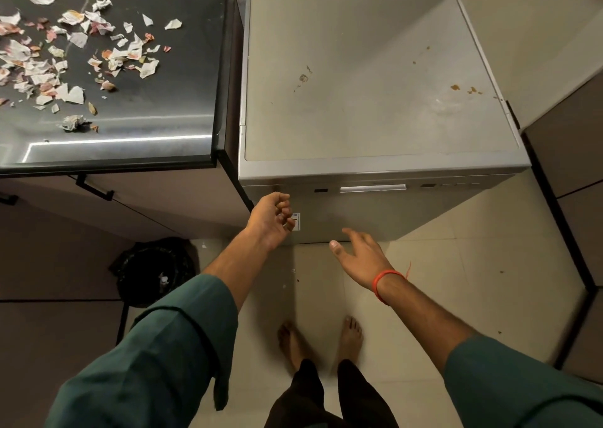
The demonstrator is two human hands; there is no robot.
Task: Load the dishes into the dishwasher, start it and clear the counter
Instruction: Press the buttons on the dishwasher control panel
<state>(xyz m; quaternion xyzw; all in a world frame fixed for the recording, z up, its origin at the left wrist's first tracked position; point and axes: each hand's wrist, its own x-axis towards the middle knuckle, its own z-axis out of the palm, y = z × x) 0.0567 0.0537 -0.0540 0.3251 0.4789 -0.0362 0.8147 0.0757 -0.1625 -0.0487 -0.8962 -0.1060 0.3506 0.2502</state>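
Both hands, left [271,219] loosely curled, right [359,254] with fingers apart, hover empty before the closed grey metal dishwasher [375,101]; torn paper scraps [65,55] litter the dark glossy counter [169,101].

Up and well to the left of the left hand [272,217] lies a dark, glossy worktop [169,101], strewn with torn paper scraps [75,52] in white and pink, plus a crumpled wad [73,122] nearer its front edge. Beneath both hands spreads the pale tiled floor [456,280]; a black bin [153,271] stands on it, down-left of the left hand.
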